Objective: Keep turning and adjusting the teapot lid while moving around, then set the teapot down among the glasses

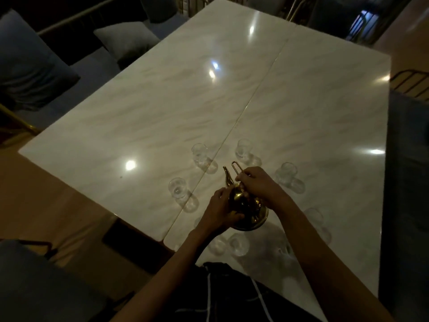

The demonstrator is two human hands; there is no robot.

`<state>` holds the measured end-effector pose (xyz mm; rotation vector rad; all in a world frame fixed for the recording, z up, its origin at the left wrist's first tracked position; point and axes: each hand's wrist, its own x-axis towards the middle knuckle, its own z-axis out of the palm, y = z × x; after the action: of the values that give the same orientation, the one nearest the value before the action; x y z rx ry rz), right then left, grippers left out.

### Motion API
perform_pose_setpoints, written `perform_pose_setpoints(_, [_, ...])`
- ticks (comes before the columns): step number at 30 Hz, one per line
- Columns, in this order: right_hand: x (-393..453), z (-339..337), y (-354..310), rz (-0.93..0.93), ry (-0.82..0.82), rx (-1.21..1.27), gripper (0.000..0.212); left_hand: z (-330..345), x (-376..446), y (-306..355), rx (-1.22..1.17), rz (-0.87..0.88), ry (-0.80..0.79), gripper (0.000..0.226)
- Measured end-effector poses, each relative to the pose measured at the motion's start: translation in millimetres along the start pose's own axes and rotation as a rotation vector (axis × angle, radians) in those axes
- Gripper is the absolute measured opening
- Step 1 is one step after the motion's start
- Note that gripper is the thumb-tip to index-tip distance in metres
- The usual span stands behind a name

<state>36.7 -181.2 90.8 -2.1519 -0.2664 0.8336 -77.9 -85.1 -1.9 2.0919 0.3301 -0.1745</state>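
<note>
Nearest the camera, the dark shorts with white drawstrings (232, 293) sit at the bench's near corner, and both bare forearms reach forward over the white marble-patterned bench (144, 117). Just beyond the corner stand small clear drinking glasses: one glass (238, 244) lies between the two forearms, and a fainter one (316, 216) shows to the right of the right forearm.

In the middle of this ring of glasses stands the polished golden metal teapot with a curved spout (247, 205), resting on the bench on its round base. The left hand (220, 211) curls round the pot's left flank, fingers wrapped against the body, grasping it. The right hand (257, 183) is closed over the top of the pot, its fingers pinching at the thin golden wire handle (236, 169), which stands upright beside the spout; whether it also touches the lid I cannot tell.

Further out, another glass (177, 188) stands to the left of the pot, one (286, 173) to the right, and two at the far side (199, 153) and (243, 148), either side of the seam running across the bench.

Beyond the bench, dim grey cushions (126, 40) rest on blue seating.
</note>
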Motion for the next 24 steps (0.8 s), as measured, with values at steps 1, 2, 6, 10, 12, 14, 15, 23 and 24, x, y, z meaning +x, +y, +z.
perform_pose_setpoints(1, [6, 2, 2, 0.012, 0.015, 0.030, 0.030, -4, 5, -3, 0.002, 0.000, -0.006, 0.092])
perform_pose_setpoints(2, [9, 4, 2, 0.029, 0.030, 0.048, 0.029, -7, 10, -7, 0.002, -0.007, -0.016, 0.091])
perform_pose_setpoints(6, [28, 13, 12, 0.118, 0.061, 0.128, 0.027, -17, 31, -20, 0.049, -0.045, -0.084, 0.085])
perform_pose_setpoints(10, [38, 21, 17, 0.198, 0.115, 0.173, 0.022, -21, 51, -31, 0.073, -0.053, -0.164, 0.083])
perform_pose_setpoints(12, [40, 25, 17, 0.241, 0.140, 0.198, 0.018, -20, 59, -37, 0.091, -0.059, -0.206, 0.082])
perform_pose_setpoints(14, [46, 29, 23, 0.281, 0.183, 0.227, 0.020, -18, 67, -43, 0.123, -0.062, -0.240, 0.080])
perform_pose_setpoints(15, [50, 32, 28, 0.293, 0.198, 0.243, 0.023, -17, 71, -45, 0.141, -0.055, -0.251, 0.077])
perform_pose_setpoints(23, [69, 42, 45, 0.412, 0.261, 0.331, 0.029, -13, 98, -52, 0.253, 0.015, -0.407, 0.072])
perform_pose_setpoints(24, [71, 43, 47, 0.420, 0.273, 0.334, 0.030, -13, 101, -53, 0.264, 0.023, -0.425, 0.074])
